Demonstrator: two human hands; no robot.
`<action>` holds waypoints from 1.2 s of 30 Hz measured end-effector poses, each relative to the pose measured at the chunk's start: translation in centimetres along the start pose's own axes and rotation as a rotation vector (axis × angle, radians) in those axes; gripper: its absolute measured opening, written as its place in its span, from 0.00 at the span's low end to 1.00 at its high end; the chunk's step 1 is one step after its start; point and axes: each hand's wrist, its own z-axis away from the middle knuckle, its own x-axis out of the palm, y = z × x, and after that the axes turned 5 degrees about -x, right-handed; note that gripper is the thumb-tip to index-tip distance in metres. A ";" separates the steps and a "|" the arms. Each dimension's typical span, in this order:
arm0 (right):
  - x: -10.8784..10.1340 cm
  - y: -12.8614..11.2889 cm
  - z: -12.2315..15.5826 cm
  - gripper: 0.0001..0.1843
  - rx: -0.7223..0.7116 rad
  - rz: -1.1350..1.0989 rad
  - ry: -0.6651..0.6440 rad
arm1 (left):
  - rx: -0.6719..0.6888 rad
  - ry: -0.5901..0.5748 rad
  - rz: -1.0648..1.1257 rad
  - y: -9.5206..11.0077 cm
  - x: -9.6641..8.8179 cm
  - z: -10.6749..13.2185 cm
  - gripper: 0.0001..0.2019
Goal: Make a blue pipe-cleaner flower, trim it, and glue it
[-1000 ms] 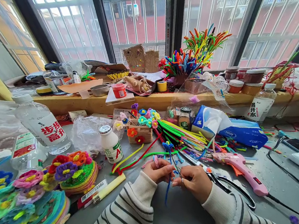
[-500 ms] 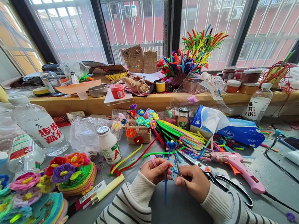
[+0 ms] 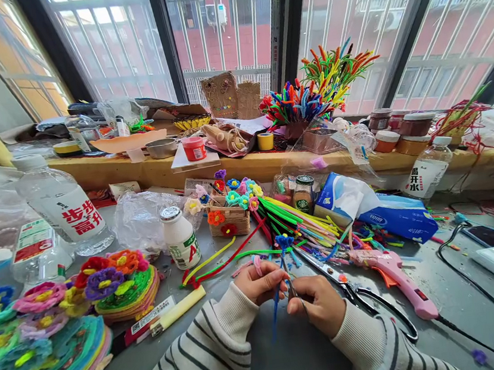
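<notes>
My left hand (image 3: 261, 280) and my right hand (image 3: 318, 302) meet low in the middle of the view, both pinched on a blue pipe-cleaner flower (image 3: 283, 242). The flower head stands just above my fingers and its blue stem hangs down between the hands. A pink bit sits on my left fingers. My right fingers also grip a thin dark stick against the stem. Scissors (image 3: 353, 294) lie on the grey table (image 3: 295, 359) just right of my right hand. A pink glue gun (image 3: 393, 278) lies beyond them.
Stacks of pipe-cleaner flower discs (image 3: 46, 347) fill the left. A small white bottle (image 3: 180, 239), a wooden crate of flowers (image 3: 230, 217), loose pipe cleaners (image 3: 306, 226) and a blue tissue pack (image 3: 395, 221) lie ahead. Water bottles (image 3: 67, 207) stand at left. A cluttered wooden sill (image 3: 253, 163) runs behind.
My hands have drawn closer together on the blue stem, and my right fingers have shifted left along it. The flower head has risen slightly.
</notes>
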 end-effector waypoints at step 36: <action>0.6 0.5 0.1 0.29 0.020 0.027 0.099 | 0.016 0.028 0.071 -0.1 0.1 0.0 0.09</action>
